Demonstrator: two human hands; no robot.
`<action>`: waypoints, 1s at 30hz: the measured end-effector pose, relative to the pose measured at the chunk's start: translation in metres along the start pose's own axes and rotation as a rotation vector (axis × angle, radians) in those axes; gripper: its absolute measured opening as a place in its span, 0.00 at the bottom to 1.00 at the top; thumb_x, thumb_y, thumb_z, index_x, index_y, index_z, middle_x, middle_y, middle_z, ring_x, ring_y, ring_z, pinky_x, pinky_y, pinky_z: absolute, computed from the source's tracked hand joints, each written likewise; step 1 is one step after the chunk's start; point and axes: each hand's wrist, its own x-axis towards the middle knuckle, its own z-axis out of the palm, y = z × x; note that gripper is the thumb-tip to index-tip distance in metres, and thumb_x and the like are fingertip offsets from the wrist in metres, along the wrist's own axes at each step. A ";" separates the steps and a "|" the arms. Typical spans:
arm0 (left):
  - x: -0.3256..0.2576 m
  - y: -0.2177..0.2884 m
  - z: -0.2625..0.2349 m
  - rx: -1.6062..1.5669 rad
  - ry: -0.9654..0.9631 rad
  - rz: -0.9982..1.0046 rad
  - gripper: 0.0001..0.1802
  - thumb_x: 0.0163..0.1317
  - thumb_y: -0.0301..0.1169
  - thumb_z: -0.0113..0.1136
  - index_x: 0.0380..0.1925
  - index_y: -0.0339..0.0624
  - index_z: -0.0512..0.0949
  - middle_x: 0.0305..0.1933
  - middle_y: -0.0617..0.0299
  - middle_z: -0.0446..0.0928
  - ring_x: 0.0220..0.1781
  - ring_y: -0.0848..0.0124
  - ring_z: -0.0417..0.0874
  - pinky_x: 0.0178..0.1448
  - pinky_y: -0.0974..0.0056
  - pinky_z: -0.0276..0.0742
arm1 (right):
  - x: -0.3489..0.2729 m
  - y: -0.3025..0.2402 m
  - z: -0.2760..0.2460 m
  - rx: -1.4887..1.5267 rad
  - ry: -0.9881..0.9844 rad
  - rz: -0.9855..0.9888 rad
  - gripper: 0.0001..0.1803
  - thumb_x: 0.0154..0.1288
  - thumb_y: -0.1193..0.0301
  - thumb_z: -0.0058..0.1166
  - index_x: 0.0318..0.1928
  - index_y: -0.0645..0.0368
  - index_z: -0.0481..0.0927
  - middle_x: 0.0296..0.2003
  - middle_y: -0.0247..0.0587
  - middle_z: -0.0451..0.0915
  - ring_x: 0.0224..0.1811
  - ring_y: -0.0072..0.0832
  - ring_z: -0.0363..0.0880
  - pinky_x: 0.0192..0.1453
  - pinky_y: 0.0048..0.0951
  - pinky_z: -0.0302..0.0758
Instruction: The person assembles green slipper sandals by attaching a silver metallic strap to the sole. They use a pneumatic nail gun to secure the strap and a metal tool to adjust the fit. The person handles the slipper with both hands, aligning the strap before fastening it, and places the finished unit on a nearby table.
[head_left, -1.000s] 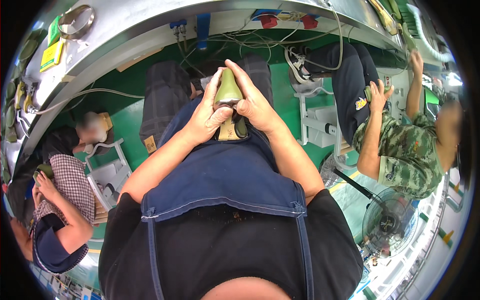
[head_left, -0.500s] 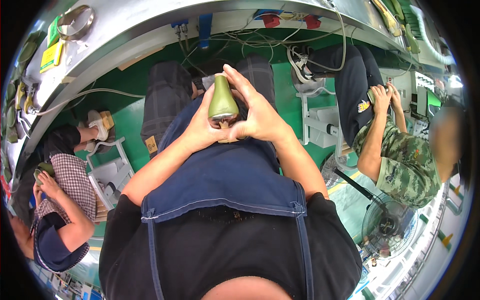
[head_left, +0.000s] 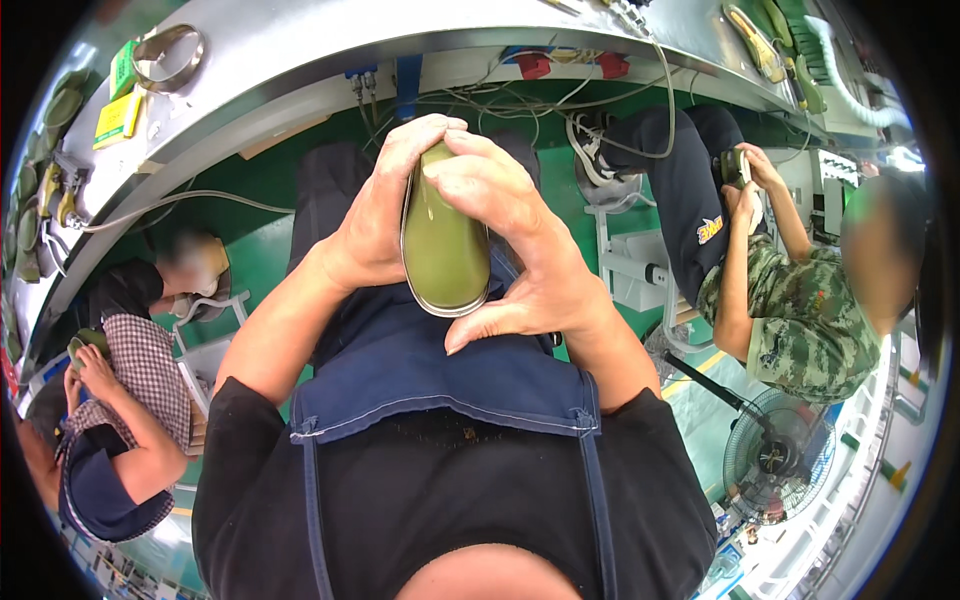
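Observation:
I hold an olive-green oblong case [head_left: 447,252] upright in front of my apron. Its shell is smooth and rounded, with a thin silvery rim along the left side and the lower end. My left hand [head_left: 370,215] wraps the left side, its fingers reaching up to the top; its thumb is hidden behind the case. Over the upper right of the shell curl the fingers of my right hand [head_left: 528,240]. The right thumb stretches out just below the lower end. What is inside or behind the case cannot be seen.
A metal workbench [head_left: 330,45] runs along the far side, bearing a metal ring [head_left: 168,58], a yellow box [head_left: 119,120] and pliers [head_left: 70,205]. Cables [head_left: 540,100] hang under it. Co-workers sit at left and right [head_left: 800,320], each holding a green piece. A fan [head_left: 775,450] stands behind at right.
The case has come up closer and tilted, showing its broad face and rim instead of a narrow end. My right fingers have moved across its top. The right-hand co-worker's hands have shifted.

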 end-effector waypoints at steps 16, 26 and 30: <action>0.073 0.041 -0.119 0.456 -0.292 0.236 0.53 0.44 0.25 0.77 0.75 0.44 0.65 0.71 0.43 0.68 0.68 0.44 0.75 0.74 0.47 0.72 | 0.071 -0.020 0.052 0.725 0.555 0.609 0.30 0.66 0.72 0.54 0.67 0.72 0.71 0.54 0.52 0.83 0.54 0.41 0.87 0.59 0.42 0.85; 0.109 -0.009 -0.263 0.517 0.179 -0.255 0.41 0.62 0.33 0.75 0.73 0.43 0.67 0.68 0.51 0.72 0.69 0.56 0.77 0.72 0.51 0.75 | 0.170 0.117 0.024 -0.066 0.481 0.344 0.36 0.67 0.74 0.58 0.74 0.71 0.65 0.63 0.54 0.80 0.65 0.39 0.80 0.70 0.35 0.74; 0.132 -0.055 -0.329 0.394 0.318 -0.574 0.40 0.63 0.37 0.75 0.72 0.36 0.69 0.68 0.44 0.76 0.70 0.56 0.79 0.70 0.52 0.77 | 0.185 0.136 0.015 -0.333 0.351 0.380 0.41 0.65 0.71 0.63 0.76 0.68 0.64 0.64 0.57 0.79 0.66 0.43 0.80 0.72 0.36 0.73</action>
